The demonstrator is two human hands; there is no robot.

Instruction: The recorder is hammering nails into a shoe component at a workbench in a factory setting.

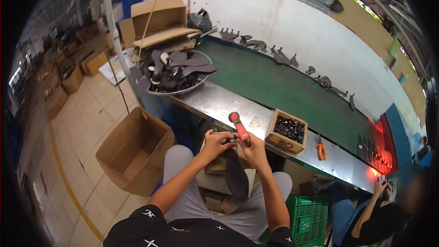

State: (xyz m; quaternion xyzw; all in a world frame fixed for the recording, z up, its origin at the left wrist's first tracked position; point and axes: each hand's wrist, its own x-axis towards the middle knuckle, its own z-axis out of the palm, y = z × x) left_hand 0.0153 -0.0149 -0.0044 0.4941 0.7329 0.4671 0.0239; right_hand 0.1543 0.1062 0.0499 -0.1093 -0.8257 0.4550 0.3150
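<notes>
My right hand is closed round a hammer with a red head and a round dark face, tilted upward toward the bench edge. Close beside it, my left hand pinches at the narrow upper end of a dark grey paddle-shaped piece. The wide part of this piece hangs down between my knees, over a pale stand. What exactly lies between my left fingertips is too small to make out. Just beyond my hands runs the metal bench edge.
A wire basket heaped with similar grey pieces stands far left on the bench. To the right are a wooden box of small black parts and orange-handled pliers. An open carton sits at my left; a co-worker's hand is at right.
</notes>
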